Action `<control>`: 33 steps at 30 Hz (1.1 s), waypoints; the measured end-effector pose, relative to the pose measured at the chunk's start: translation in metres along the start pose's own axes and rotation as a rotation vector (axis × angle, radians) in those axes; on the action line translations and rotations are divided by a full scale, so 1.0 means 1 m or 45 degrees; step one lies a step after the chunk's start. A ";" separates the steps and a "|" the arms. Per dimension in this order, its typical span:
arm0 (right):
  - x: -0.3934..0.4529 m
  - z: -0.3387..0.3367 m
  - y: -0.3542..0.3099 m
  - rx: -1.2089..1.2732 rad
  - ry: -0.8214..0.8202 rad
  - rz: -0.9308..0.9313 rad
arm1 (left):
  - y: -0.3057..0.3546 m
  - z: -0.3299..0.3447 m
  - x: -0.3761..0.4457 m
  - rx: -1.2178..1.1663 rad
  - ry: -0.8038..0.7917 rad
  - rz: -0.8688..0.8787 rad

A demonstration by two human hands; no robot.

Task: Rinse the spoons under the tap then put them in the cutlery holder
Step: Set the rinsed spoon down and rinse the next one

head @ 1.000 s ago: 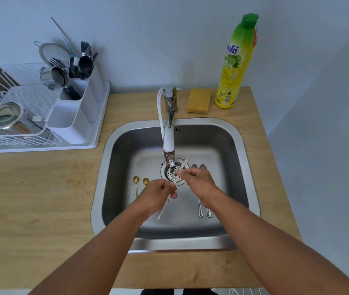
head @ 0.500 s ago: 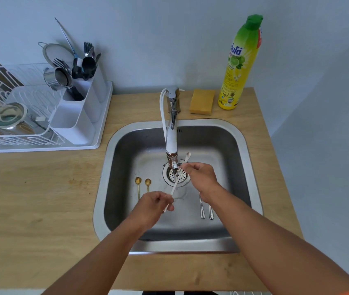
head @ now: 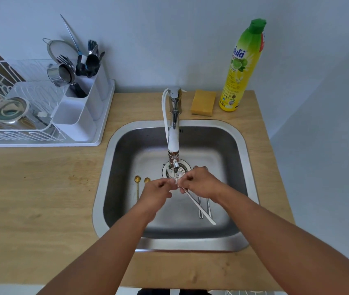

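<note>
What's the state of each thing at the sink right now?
Tap: spout over the drain; flow hard to make out.
White spoon: held by both hands, bowl end under the spout.
Left hand: pinching the spoon.
Right hand: gripping the spoon.
Gold spoons: lying in the sink.
Silver spoons: lying in the sink.
Cutlery holder: upright, holds utensils.
Soap bottle: upright, capped.

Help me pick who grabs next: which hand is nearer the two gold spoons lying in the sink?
Left. The left hand is just right of the gold spoons, almost over their handles. The right hand is farther right, beyond the drain.
</note>
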State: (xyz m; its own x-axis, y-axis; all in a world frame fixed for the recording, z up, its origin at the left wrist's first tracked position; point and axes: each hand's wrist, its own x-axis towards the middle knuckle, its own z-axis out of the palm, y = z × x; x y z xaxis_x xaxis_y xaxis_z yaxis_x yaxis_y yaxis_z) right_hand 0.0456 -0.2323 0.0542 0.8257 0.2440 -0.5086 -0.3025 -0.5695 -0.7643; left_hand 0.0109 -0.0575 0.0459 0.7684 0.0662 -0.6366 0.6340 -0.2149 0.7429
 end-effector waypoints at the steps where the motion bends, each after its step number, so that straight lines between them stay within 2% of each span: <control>1: -0.002 0.000 0.001 -0.012 -0.008 0.002 | 0.002 0.008 0.000 -0.074 0.025 -0.029; 5: -0.008 0.001 0.006 -0.018 -0.045 0.014 | 0.005 0.027 -0.002 -0.272 0.151 -0.113; 9: -0.010 -0.002 0.011 -0.062 -0.029 0.036 | 0.001 0.033 -0.002 -0.266 0.143 -0.117; 12: -0.009 0.000 0.019 -0.053 0.004 0.093 | -0.007 0.030 0.001 -0.172 0.149 -0.082; 15: -0.003 -0.001 0.029 -0.016 0.184 0.158 | -0.020 0.016 0.006 -0.053 0.197 -0.074; 20: 0.014 -0.010 0.046 0.168 0.453 0.321 | -0.046 -0.016 0.015 0.342 0.257 -0.046; 25: 0.029 -0.015 0.061 0.138 0.564 0.433 | -0.057 -0.043 0.023 0.574 0.313 -0.041; 33: 0.048 -0.017 0.077 0.098 0.686 0.614 | -0.055 -0.053 0.030 0.738 0.356 -0.075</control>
State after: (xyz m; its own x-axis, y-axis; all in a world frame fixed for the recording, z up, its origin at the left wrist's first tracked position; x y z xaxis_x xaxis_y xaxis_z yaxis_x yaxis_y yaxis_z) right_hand 0.0701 -0.2777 -0.0218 0.7057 -0.4522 -0.5454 -0.7085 -0.4545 -0.5399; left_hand 0.0034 0.0079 -0.0028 0.7774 0.3284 -0.5365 0.5856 -0.6894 0.4264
